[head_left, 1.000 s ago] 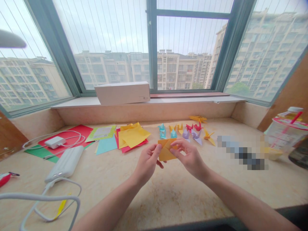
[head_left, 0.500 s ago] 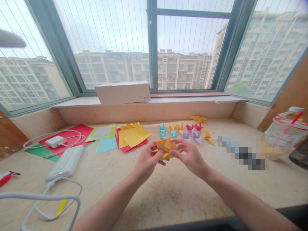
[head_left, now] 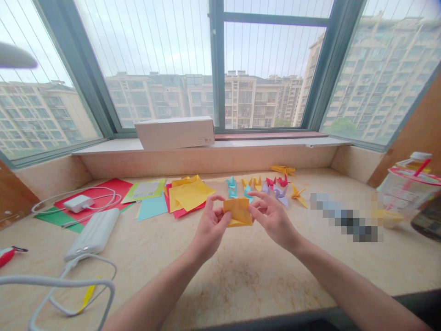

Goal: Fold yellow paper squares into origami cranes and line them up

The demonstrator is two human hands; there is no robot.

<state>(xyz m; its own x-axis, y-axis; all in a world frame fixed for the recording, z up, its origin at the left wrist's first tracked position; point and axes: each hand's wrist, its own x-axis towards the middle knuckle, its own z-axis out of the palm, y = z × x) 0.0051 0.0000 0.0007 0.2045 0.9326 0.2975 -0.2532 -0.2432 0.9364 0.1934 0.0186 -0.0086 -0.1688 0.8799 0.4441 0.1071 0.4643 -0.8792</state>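
Between my hands is a folded piece of orange-yellow origami paper (head_left: 238,212), roughly square with a flap along its lower edge. My left hand (head_left: 214,225) pinches its left side, thumb in front. At the right edge, my right hand (head_left: 274,218) grips it between thumb and fingers. Just beyond the hands stand several folded paper cranes: blue ones (head_left: 232,187), yellow ones (head_left: 257,183), red ones (head_left: 282,180) and purple ones (head_left: 281,195). An orange crane (head_left: 298,195) lies to their right.
Yellow paper sheets (head_left: 191,194) lie on red ones at the back left, beside a light blue sheet (head_left: 151,209). A white power bank (head_left: 92,234) with cables and a charger plug (head_left: 78,203) sit left. A plastic cup (head_left: 403,193) stands right; a white box (head_left: 175,132) rests on the sill.
The folded paper has turned from a tilted position with raised flaps to a flatter, squarer face toward me. The fingers of both hands have shifted along its edges.
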